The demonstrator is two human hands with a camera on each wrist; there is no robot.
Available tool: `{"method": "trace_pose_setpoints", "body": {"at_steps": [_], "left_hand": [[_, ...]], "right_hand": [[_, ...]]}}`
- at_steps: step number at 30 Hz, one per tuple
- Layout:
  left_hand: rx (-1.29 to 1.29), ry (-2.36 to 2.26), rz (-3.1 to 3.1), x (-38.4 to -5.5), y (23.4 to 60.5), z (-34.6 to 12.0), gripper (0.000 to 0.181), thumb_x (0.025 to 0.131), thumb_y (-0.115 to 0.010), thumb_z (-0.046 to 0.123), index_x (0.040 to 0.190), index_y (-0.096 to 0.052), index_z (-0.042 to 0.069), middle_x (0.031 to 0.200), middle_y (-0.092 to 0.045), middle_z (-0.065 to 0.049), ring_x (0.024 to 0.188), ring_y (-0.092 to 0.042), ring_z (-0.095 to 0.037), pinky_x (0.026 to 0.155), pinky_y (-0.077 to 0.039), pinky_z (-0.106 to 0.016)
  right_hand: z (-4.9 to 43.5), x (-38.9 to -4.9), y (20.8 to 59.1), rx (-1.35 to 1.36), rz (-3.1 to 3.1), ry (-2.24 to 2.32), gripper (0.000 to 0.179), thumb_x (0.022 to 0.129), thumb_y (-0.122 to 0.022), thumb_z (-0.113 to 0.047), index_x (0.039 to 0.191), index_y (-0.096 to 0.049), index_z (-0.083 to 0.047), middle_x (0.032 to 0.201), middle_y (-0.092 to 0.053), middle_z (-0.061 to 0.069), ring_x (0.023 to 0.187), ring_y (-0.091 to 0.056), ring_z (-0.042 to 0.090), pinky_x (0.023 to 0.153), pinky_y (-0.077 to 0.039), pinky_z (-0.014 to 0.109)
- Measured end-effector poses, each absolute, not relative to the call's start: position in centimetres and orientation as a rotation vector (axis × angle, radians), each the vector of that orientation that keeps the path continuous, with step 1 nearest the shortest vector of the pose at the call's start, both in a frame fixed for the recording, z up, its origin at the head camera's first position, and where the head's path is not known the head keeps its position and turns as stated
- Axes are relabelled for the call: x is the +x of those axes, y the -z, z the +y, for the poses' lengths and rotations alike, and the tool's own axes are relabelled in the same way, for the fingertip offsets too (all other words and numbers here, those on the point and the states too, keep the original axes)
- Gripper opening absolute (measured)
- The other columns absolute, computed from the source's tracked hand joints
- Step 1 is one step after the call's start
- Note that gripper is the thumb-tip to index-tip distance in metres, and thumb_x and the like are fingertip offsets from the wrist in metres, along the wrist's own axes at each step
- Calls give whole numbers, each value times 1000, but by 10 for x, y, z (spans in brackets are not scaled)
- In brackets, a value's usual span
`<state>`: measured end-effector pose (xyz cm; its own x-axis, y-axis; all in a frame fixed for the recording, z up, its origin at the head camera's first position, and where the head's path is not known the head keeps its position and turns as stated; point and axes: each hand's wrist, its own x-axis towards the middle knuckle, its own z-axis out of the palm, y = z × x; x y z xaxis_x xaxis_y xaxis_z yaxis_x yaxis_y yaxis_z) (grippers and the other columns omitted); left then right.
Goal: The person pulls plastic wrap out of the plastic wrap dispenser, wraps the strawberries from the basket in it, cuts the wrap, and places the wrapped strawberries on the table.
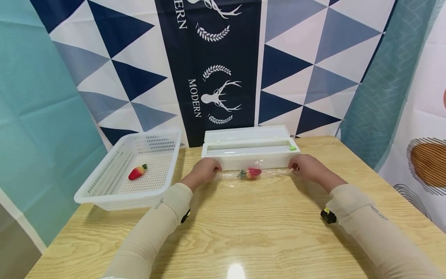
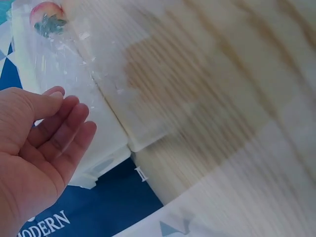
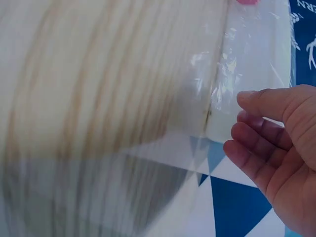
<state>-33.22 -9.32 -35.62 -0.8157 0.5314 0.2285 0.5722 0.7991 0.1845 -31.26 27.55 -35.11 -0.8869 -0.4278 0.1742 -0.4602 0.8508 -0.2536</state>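
A strawberry with green leaves lies at the front of a white cling film dispenser, whose lid stands raised. Clear cling film stretches across and around the fruit. At the film's left end, my left hand pinches it between thumb and index finger; the other fingers are loosely bent in the left wrist view. My right hand pinches the film's right end the same way, by the dispenser's front right corner. How the film passes under the strawberry is hard to make out.
To the left, a white plastic basket with perforated sides holds another strawberry. A green slider sits on the dispenser's right end. Behind the wooden table hangs a patterned cloth.
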Motion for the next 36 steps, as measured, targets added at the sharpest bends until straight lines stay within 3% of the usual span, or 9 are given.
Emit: {"method": "trace_pose_setpoints", "body": {"at_steps": [9, 17, 25, 31, 36], "left_hand": [[-771, 366, -2771, -325, 333, -73, 15, 88, -64, 6, 96, -77, 10, 93, -72, 0, 86, -65, -15, 77, -53, -31], [-878, 347, -2761, -332, 308, -23, 16, 90, -66, 11, 103, -75, 11, 96, -69, -1, 90, -62, -14, 81, -51, -28], [-806, 106, -2841, -339, 306, 13, 32, 91, -70, 27, 121, -70, 18, 114, -66, -1, 109, -58, -19, 89, -50, -33], [-741, 96, -2888, -344, 309, 11, 34, 88, -72, 27, 121, -69, 18, 113, -66, -1, 108, -59, -19, 88, -51, -34], [-743, 100, -2911, -347, 314, 8, 33, 89, -72, 29, 120, -69, 17, 112, -66, -1, 107, -59, -20, 87, -51, -35]], "right_hand": [[296, -312, 340, 545, -2857, -597, 9, 83, -68, -1, 92, -67, 3, 82, -63, 9, 75, -55, 24, 69, -48, 43], [299, -323, 338, 340, -2712, -953, 40, 93, -64, -17, 118, -55, 12, 117, -55, 31, 104, -53, 44, 88, -45, 57], [284, -328, 344, 170, -2664, -1170, 49, 94, -64, -20, 125, -46, 14, 122, -48, 31, 106, -50, 43, 91, -44, 53], [283, -334, 351, 115, -2734, -1213, 63, 90, -68, -19, 134, -36, 14, 126, -44, 31, 109, -46, 42, 91, -43, 51], [283, -332, 358, -23, -2718, -1329, 60, 92, -56, -15, 137, -29, 14, 125, -42, 31, 109, -48, 41, 87, -47, 45]]}}
